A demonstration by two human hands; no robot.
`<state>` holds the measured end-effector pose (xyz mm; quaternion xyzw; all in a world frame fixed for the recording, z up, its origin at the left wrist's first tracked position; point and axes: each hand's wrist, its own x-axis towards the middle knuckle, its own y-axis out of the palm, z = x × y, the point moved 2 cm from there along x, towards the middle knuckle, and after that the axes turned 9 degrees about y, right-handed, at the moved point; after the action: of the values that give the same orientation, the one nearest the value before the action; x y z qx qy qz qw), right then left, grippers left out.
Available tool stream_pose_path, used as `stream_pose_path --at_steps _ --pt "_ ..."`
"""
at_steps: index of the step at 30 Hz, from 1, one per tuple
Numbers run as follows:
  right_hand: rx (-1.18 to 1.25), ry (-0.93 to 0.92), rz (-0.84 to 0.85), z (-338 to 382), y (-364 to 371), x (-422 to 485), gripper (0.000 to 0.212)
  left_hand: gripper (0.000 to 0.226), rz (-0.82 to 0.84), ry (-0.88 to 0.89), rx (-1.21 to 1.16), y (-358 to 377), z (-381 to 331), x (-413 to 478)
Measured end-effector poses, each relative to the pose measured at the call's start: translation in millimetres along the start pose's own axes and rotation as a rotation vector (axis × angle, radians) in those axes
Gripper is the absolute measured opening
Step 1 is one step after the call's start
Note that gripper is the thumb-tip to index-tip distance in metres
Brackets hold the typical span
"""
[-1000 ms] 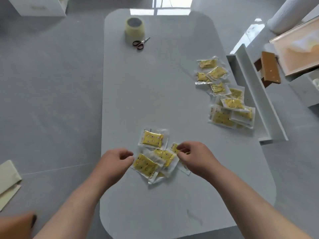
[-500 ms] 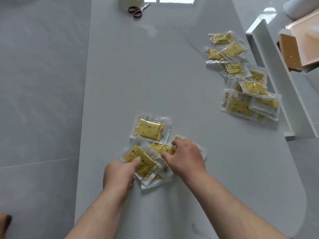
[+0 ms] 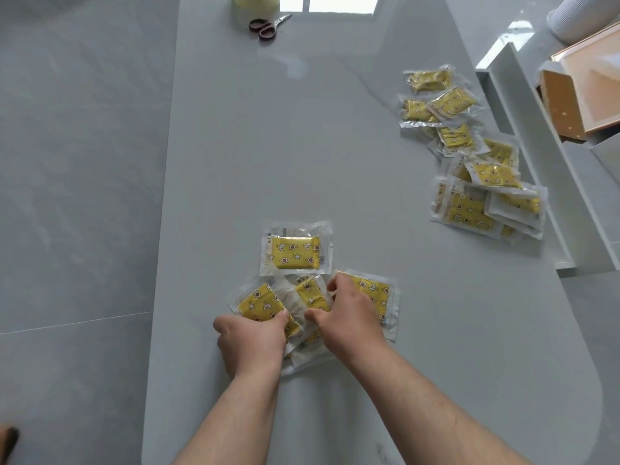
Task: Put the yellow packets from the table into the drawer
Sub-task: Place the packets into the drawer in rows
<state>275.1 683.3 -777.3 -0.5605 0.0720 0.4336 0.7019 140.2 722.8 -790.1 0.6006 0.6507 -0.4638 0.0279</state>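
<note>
A small cluster of yellow packets in clear wrappers lies near me on the grey table [image 3: 302, 146]. My left hand [image 3: 251, 340] grips the left packet [image 3: 256, 302] of the cluster at its near edge. My right hand [image 3: 350, 315] rests on the overlapping middle packet [image 3: 310, 295] and right packet [image 3: 375, 290], fingers curled on them. One packet [image 3: 295, 251] lies flat and apart just beyond the hands. A larger pile of yellow packets [image 3: 469, 162] is spread along the table's right edge. The open white drawer [image 3: 523, 129] stands right of that pile.
Red-handled scissors [image 3: 266, 26] and a roll of tape [image 3: 255, 3] lie at the table's far end. A wooden tray [image 3: 590, 75] and a brown block [image 3: 560, 105] sit at the right beyond the drawer. Grey floor surrounds the table.
Both hands have closed in on the near cluster; the left hand moved from beside the packets onto the left one, and the overlapping packets have been drawn together. The view shifted forward.
</note>
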Motion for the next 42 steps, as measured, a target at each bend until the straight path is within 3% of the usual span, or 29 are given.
stream_pose_path --at_steps 3,7,14,21,28,36,39,42 --pt "0.11 0.028 0.066 -7 6 -4 0.042 0.07 0.042 -0.009 0.051 0 11 8" --pt "0.227 0.04 0.128 -23 0 -5 0.016 0.071 0.024 0.019 0.158 -4 9 3" --pt "-0.102 -0.031 0.101 -47 -63 23 0.008 0.064 -0.022 0.177 0.242 -7 8 1" --pt "-0.256 -0.163 0.152 -40 -69 45 0.049 0.027 0.043 0.241 0.197 -14 20 19" --pt "-0.397 -0.284 0.135 -38 -65 44 0.06 0.024 0.246 0.442 0.059 -40 -27 16" --pt "-0.437 -0.282 0.115 -38 -62 49 0.052 0.013 0.567 0.799 0.544 13 -119 60" --pt "-0.438 -0.291 0.114 -37 -62 50 0.045 0.019 0.571 0.955 0.873 32 -132 68" --pt "-0.436 -0.279 0.127 -36 -61 50 0.049 0.02 0.536 1.056 1.048 42 -139 67"
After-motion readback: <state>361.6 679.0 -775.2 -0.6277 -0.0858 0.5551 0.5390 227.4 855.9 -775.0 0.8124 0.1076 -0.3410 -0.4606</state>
